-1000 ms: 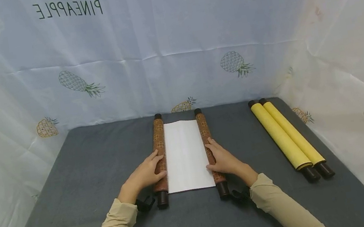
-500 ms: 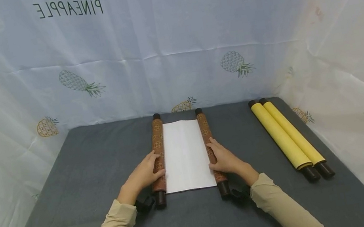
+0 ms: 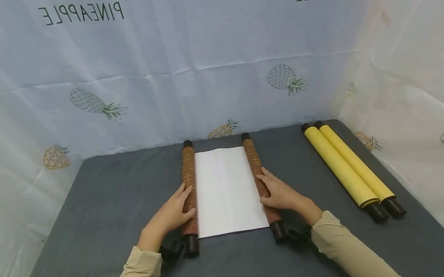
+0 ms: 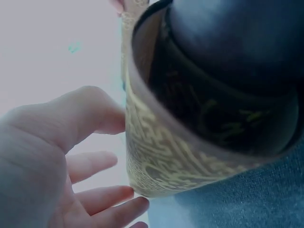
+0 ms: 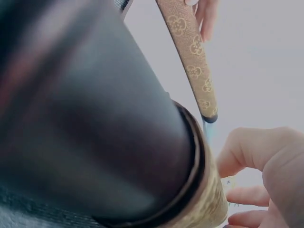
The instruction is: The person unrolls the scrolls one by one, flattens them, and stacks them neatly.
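A scroll lies partly unrolled on the table, its white sheet (image 3: 227, 191) showing between two brown patterned rolls with dark end knobs. My left hand (image 3: 169, 216) holds the left roll (image 3: 188, 166), thumb on the inner side and fingers over its top. On the other side, my right hand (image 3: 282, 193) grips the right roll (image 3: 252, 155) in the same way, thumb toward the sheet. The left wrist view shows the thumb and fingertips at the patterned cover (image 4: 161, 156), wound loosely around a dark rod (image 4: 228, 42). A dark knob (image 5: 104, 118) fills much of the right wrist view.
Two yellow rolled scrolls, one on the left (image 3: 338, 163) and one on the right (image 3: 358, 162), lie side by side at the table's right. Grey cloth (image 3: 124, 184) covers the table. A pineapple-print curtain (image 3: 196, 40) stands behind and along both sides.
Both hands have moved apart, the left one leftward and the right one rightward, each with its roll. The white sheet between them has grown wider.
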### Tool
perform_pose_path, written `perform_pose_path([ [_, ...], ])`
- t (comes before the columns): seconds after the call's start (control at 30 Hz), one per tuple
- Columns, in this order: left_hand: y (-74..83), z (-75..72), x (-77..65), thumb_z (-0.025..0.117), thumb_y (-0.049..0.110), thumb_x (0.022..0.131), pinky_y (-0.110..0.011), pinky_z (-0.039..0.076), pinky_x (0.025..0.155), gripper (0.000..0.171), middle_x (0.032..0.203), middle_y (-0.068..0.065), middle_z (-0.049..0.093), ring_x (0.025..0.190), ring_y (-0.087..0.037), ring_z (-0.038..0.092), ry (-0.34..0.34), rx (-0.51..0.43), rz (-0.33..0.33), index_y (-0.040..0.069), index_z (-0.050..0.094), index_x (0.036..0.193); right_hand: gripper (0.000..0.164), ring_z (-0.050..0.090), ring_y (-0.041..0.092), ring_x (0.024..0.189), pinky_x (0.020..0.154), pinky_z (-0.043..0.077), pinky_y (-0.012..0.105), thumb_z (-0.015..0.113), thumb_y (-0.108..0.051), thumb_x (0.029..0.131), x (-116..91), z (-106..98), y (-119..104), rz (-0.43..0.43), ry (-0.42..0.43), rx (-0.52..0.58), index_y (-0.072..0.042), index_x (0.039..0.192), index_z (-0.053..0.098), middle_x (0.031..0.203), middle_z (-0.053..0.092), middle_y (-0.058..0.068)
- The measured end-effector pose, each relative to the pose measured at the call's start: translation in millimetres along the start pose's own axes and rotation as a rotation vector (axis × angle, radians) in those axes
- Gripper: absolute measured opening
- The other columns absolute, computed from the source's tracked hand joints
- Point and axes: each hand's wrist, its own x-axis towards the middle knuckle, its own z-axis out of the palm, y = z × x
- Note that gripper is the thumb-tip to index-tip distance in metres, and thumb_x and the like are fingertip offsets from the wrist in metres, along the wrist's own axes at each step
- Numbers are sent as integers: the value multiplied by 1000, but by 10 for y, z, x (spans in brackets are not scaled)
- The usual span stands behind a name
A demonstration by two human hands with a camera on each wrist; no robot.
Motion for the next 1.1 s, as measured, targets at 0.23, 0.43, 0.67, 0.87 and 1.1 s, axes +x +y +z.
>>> perform_pose_path([
  [0.23, -37, -34, -30, 55, 15, 94, -55, 43, 101, 60, 158, -29, 19, 140, -49, 33, 8, 1, 30, 1, 33, 149, 68, 20, 44, 147, 114, 33, 56, 57, -9, 82, -2, -12, 14, -33, 14, -17, 8, 144, 36, 159, 18, 28],
  [0.43, -63, -43, -33, 53, 11, 93, -52, 42, 101, 56, 158, -24, 24, 145, -44, 27, 14, 23, 59, -3, 38, 145, 67, 18, 43, 149, 108, 37, 52, 56, -8, 83, -3, -11, 14, -19, 1, -16, 8, 144, 36, 159, 17, 27],
  [0.67, -77, -67, -47, 55, 13, 93, -53, 41, 106, 55, 156, -25, 28, 143, -44, 32, 17, 47, 46, -4, 40, 144, 68, 15, 45, 149, 114, 32, 57, 55, -9, 85, -10, -64, 24, -11, -55, 10, 9, 146, 31, 160, 12, 28],
  [0.87, -94, -109, -66, 58, 16, 94, -55, 40, 108, 52, 153, -28, 32, 137, -45, 39, 27, 54, 13, -5, 45, 140, 69, 22, 47, 146, 114, 31, 58, 61, -15, 89, -10, -146, 50, 12, -99, 2, 10, 146, 29, 159, 12, 31],
  [1.1, -103, -145, -71, 62, 19, 93, -56, 40, 108, 54, 151, -31, 35, 136, -46, 40, 28, 37, -26, -7, 47, 138, 72, 26, 48, 144, 114, 31, 58, 66, -18, 89, -16, -179, 56, 48, -85, -4, 9, 145, 32, 157, 15, 33],
])
